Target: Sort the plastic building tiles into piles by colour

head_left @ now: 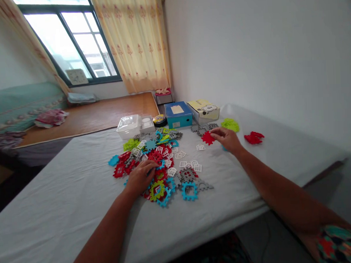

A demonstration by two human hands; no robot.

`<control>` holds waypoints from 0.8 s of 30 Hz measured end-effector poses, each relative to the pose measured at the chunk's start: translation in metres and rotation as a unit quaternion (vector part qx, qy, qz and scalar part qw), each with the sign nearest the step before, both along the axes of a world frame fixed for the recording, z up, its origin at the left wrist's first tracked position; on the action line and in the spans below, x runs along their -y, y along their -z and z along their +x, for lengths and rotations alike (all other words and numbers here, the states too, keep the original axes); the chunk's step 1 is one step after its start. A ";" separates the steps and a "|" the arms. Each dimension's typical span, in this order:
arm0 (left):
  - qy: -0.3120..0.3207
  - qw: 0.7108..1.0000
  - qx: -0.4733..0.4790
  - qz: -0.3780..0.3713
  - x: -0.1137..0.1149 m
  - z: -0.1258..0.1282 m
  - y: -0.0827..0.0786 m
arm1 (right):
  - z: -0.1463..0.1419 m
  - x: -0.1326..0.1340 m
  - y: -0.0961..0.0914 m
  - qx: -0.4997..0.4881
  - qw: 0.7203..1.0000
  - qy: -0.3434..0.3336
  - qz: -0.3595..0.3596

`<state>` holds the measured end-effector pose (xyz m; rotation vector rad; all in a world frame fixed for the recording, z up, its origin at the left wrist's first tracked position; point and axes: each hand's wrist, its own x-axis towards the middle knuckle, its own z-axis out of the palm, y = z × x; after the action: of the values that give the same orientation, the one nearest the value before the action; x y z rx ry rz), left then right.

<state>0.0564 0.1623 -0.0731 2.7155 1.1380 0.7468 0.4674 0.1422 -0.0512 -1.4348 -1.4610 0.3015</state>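
My right hand [227,140] pinches a red toothed interlocking plastic tile [207,138] by its right edge, just above the white-covered table. My left hand [139,176] rests on the pile of mixed tiles, fingers curled, their tips on a small blue tile [161,164]. Around it lie red tiles [119,171], a green square frame [157,190], a blue square frame [189,191] and a grey tile [188,174]. Several small white window-shaped lattice pieces [197,167] are scattered right of the pile. Part of the pile is hidden beneath my left hand.
Separate groups of grey tiles [203,128], green tiles [230,125] and red tiles [253,137] lie toward the wall. At the back stand a clear plastic container [128,126], a blue box [178,115] and a yellow box [203,110].
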 end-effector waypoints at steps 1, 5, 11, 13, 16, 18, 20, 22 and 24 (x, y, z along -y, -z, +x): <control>0.000 1.000 -0.002 0.002 0.000 0.000 0.000 | 0.023 0.003 -0.001 -0.003 0.999 0.031 0.004; -0.006 1.000 -0.009 0.003 0.001 0.001 -0.002 | 0.124 0.026 0.004 0.027 0.972 0.235 0.006; -0.009 1.000 -0.008 0.007 0.001 0.002 0.000 | 0.197 0.057 0.013 0.138 0.904 0.380 -0.139; -0.009 1.000 -0.007 0.005 0.001 0.002 0.001 | 0.184 0.054 0.008 0.174 0.903 0.368 -0.140; -0.009 1.000 -0.007 0.003 0.000 0.001 0.003 | 0.132 0.040 -0.002 0.202 0.934 0.270 -0.114; -0.008 1.000 -0.005 0.005 0.000 0.001 0.004 | 0.078 0.033 -0.008 0.196 0.969 0.098 -0.116; -0.007 1.000 0.000 0.006 0.000 0.001 0.005 | 0.019 0.032 -0.011 0.202 0.962 -0.144 -0.117; -0.005 1.000 0.006 0.005 0.000 0.000 0.006 | -0.034 0.035 -0.012 0.251 0.908 -0.322 -0.094; -0.003 1.000 0.009 0.004 0.000 0.000 0.006 | -0.072 0.038 -0.012 0.303 0.848 -0.423 -0.099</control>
<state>0.0567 0.1619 -0.0788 2.7073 1.1430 0.7760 0.3949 0.1044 -0.0388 -0.9770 -2.6301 0.5847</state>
